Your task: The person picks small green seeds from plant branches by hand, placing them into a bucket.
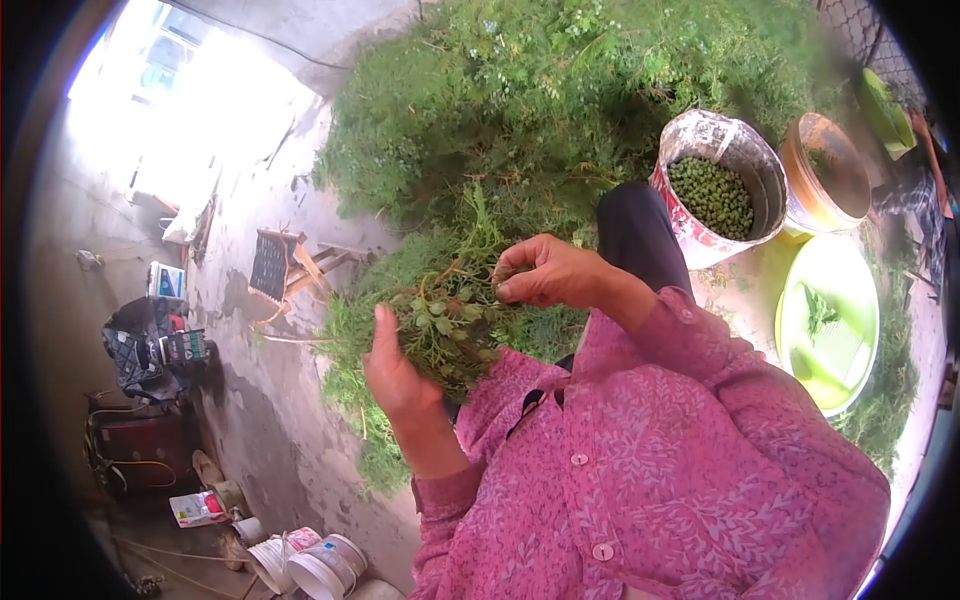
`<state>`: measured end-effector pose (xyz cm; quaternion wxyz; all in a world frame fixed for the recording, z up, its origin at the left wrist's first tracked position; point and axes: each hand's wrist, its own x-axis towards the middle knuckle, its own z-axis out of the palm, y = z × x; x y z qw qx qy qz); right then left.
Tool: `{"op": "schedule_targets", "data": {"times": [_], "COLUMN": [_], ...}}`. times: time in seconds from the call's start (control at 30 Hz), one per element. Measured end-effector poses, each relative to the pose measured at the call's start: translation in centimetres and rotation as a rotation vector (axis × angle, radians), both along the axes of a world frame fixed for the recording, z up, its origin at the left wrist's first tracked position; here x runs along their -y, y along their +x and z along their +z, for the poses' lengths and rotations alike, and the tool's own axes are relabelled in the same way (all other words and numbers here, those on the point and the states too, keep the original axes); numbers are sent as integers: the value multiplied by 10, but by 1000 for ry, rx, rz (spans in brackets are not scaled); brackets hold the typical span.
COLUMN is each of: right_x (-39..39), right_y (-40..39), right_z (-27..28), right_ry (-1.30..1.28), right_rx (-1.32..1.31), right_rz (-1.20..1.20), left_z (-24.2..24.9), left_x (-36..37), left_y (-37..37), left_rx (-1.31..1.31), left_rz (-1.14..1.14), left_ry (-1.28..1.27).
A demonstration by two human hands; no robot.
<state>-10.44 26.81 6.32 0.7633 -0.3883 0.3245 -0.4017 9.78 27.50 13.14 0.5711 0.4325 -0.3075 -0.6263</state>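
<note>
Green sprigs with small round fruits (440, 312) meet the fingertips of your right hand (545, 275), whose thumb and forefinger are pinched together at the edge of the bunch; whether a fruit sits between them, you cannot tell. Your left hand (405, 375) supports the same bunch from the other side, its thumb standing up apart from the stems, while its other fingers are hidden under the foliage, so you cannot tell how tightly they close. The bunch is in front of your pink patterned shirt (680, 450), near your dark-clad knee (640, 228). Beyond it spreads a big heap of feathery green branches (560, 90). Just past your knee stands a red-and-white bucket (677, 215) with round green fruits (712, 198) inside, beside an orange-toned bucket (800, 205). Near them lies a lime-green basin (850, 345) with a green sprig in it. On your left, a small wooden-framed stool (270, 265) lies on the concrete floor (290, 420).
</note>
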Motion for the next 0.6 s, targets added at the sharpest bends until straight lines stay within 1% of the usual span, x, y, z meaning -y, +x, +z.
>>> {"op": "schedule_targets", "data": {"times": [0.03, 0.07, 0.1, 0.13, 0.2, 0.23, 0.27, 0.3, 0.33, 0.37, 0.4, 0.47, 0.53, 0.6], "right_x": [0, 1, 2, 4, 11, 11, 9, 9, 9, 6, 2, -2, -8, -23], "right_y": [1, 3, 3, 3, 2, -4, -14, -26, -34, -49, -74, -128, -179, -201], "right_z": [-1, -1, -2, -6, -15, -14, -15, -16, -9, 1, 4, -11, -28, -55], "right_ry": [2, -74, -150, -149, -357, -360, -128, 98, -27, 77, 23, -295, -302, -220], "right_rx": [0, -143, -285, -286, -733, -733, -592, -447, -489, -401, -275, -418, -1438, -1988], "right_rz": [1, -58, -117, -118, -324, -326, -381, -426, -641, -819, -902, -1124, -1206, -1113], "left_z": [0, 1, 4, 6, 4, 4, 8, 16, 25, 34, 28, 8, 4, 0], "left_x": [0, -1, -4, -6, -6, -5, -4, -3, -6, -8, -5, 7, 12, 15], "left_y": [1, -2, -8, -11, -6, -3, -1, 0, 1, -8, -2, 13, 12, 11], "left_rx": [14, 14, 100, 186, 149, 114, 113, 48, -12, 60, 64, -115, -174, -237], "left_rz": [-13, -13, 31, 76, 82, 88, 90, 33, -20, 80, 87, -37, -46, -50], "left_ry": [4, 5, -21, -48, -18, 14, 11, -42, -91, -70, -68, -54, -16, 26]}}
